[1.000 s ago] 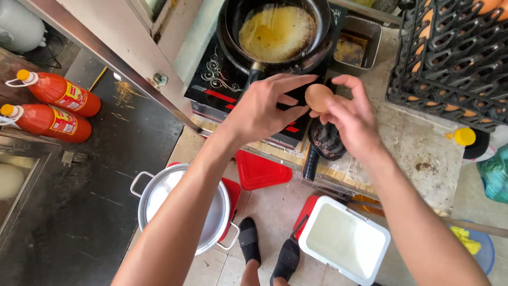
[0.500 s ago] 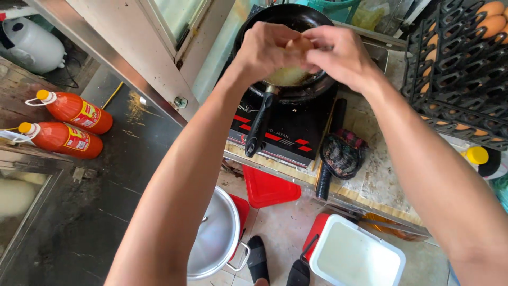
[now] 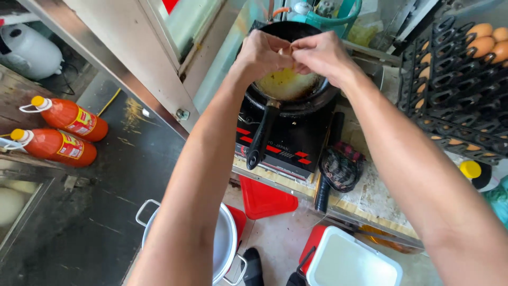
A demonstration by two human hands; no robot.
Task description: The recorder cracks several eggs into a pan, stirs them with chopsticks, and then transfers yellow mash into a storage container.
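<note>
My left hand [image 3: 264, 53] and my right hand [image 3: 323, 53] meet over a black frying pan [image 3: 288, 103], fingertips together around an egg that is almost hidden between them. Yellow cooked egg [image 3: 288, 83] lies in the pan. The pan sits on a black induction cooker [image 3: 288, 145], its long handle [image 3: 261, 137] pointing toward me.
Black egg trays [image 3: 460, 90] with brown eggs [image 3: 484, 39] stand at the right. A dark cloth [image 3: 341, 167] lies beside the cooker. Two orange sauce bottles [image 3: 63, 130] lie at the left. Below are a lidded metal pot [image 3: 225, 241], a red stool [image 3: 264, 201] and a white box [image 3: 352, 262].
Both hands carried the brown egg up from in front of the cooker to above the pan and closed together around it. My view tilted forward.
</note>
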